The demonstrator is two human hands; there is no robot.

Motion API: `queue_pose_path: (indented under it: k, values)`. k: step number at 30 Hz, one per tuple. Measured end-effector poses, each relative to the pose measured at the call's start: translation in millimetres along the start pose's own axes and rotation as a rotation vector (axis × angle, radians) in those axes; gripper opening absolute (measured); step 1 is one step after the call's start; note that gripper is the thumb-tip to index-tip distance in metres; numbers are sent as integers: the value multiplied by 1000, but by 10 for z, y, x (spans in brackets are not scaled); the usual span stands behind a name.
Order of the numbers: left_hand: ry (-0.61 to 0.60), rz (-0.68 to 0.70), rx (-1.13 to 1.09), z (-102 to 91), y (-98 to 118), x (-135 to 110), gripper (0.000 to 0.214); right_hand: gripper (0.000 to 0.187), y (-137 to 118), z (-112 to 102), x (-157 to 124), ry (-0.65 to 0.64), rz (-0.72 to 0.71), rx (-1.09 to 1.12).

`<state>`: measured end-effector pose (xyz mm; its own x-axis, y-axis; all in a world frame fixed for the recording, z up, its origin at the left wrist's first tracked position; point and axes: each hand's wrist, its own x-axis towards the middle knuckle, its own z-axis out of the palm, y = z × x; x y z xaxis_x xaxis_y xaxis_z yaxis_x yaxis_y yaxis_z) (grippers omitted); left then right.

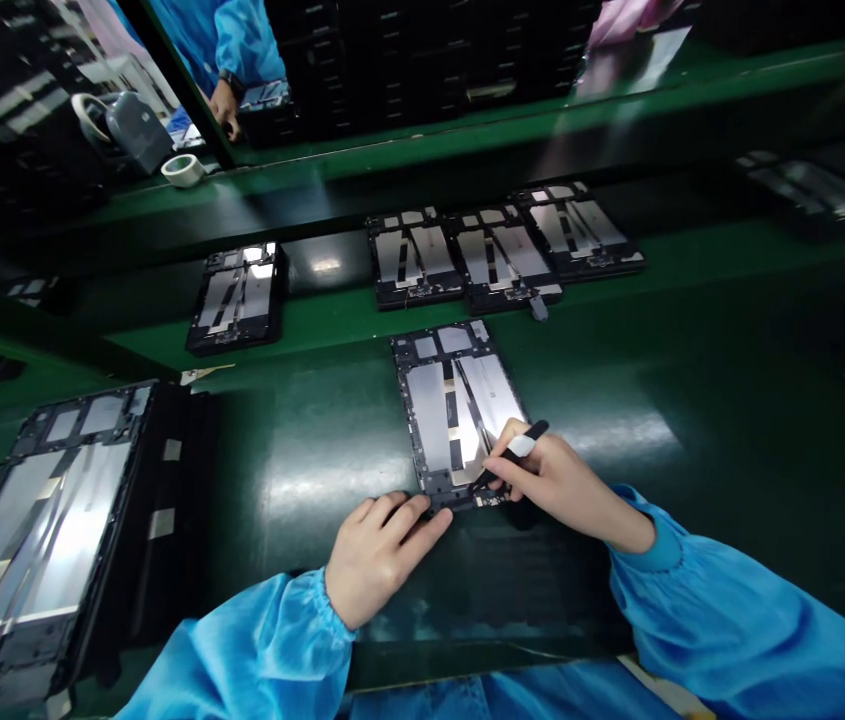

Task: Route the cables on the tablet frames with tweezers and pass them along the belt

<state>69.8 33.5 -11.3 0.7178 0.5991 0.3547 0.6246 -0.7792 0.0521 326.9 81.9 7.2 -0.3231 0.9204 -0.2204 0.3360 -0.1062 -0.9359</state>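
Note:
An opened tablet chassis, with silver battery plates and a black frame, lies on the green belt in front of me. My right hand is closed round a black and white pen-like tool; its tip touches the chassis near the lower right corner. My left hand rests on the belt, fingers curled, with fingertips pressing the lower left edge of the chassis. Both my arms wear blue sleeves.
Three more chassis lie side by side further along the belt, another to their left. A stack of chassis sits at my near left. A tape roll and a co-worker's hand are across the line.

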Motion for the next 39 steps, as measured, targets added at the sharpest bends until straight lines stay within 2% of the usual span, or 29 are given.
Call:
queue_pose_path:
  k: [3,10,17,22,27,32,34,36,38,39]
  values:
    - [13,-14,-25,14,-11,-1,32,20,23,2,-39,-6,-38,-60]
    - [54,0,-4,64,10,-15,29,19,21,27,-21,-14,9,62]
    - [7,26,70,44,14,-4,37,15,28,38,-18,-5,-4,44]
    - [-42,-21,42,52,22,-6,38,12,23,41,-9,-12,-20,43]
    - [-110,-70,53,95,113,101,45,15,33,33,-12,27,-52,8]
    - [-102,-46,-129,74,37,96,42,20,68,31,-25,76,-68,87]
    - [-72,-58,-188,54,-17,45,38,25,114,30,-9,207,-115,154]
    - [-43,-93,-233,53,-61,12,34,30,183,22,33,452,-163,227]
    - [-4,-187,-294,86,-98,23,29,35,254,13,98,656,-161,366]
    - [15,-272,-323,115,-116,48,30,37,281,13,132,697,-147,447]
